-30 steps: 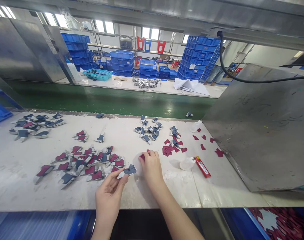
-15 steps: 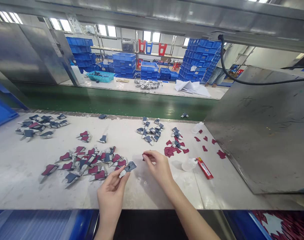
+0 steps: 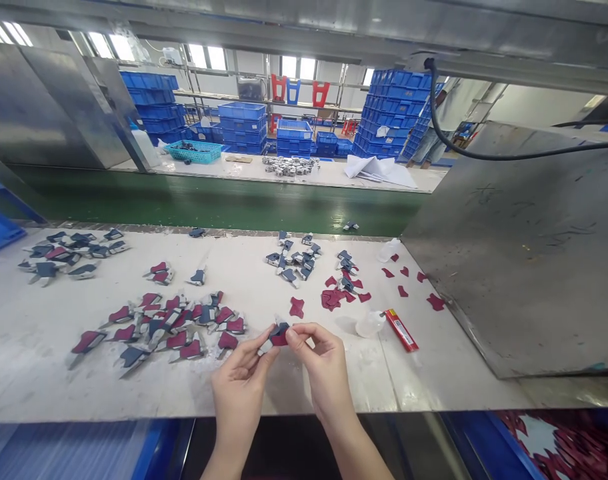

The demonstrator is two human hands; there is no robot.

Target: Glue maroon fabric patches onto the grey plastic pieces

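Note:
A small dark-blue and white plastic part (image 3: 277, 329) is pinched in the fingers of my left hand (image 3: 240, 385). Against its face lies a maroon shaped patch (image 3: 280, 340), gripped at its right end by the thumb and fingers of my right hand (image 3: 328, 373). Both hands meet over the front middle of the white worktable (image 3: 284, 400). Just beyond them a loose maroon patch (image 3: 297, 307) rests flat on the table. Left of my left hand spreads a pile of similar parts (image 3: 190, 348), many with maroon faces.
More maroon patches (image 3: 333, 299) lie right of centre, near a clear bottle (image 3: 370, 325) and a red tube-like pack (image 3: 402, 331). Dark-blue parts (image 3: 289, 275) sit farther back. A metal panel (image 3: 524, 267) bounds the right side; a green conveyor belt (image 3: 224, 200) runs behind.
My hands have come together, bringing the maroon patch onto the blue-and-white part. Another maroon patch now shows on the table where my right hand was. The view has shifted slightly.

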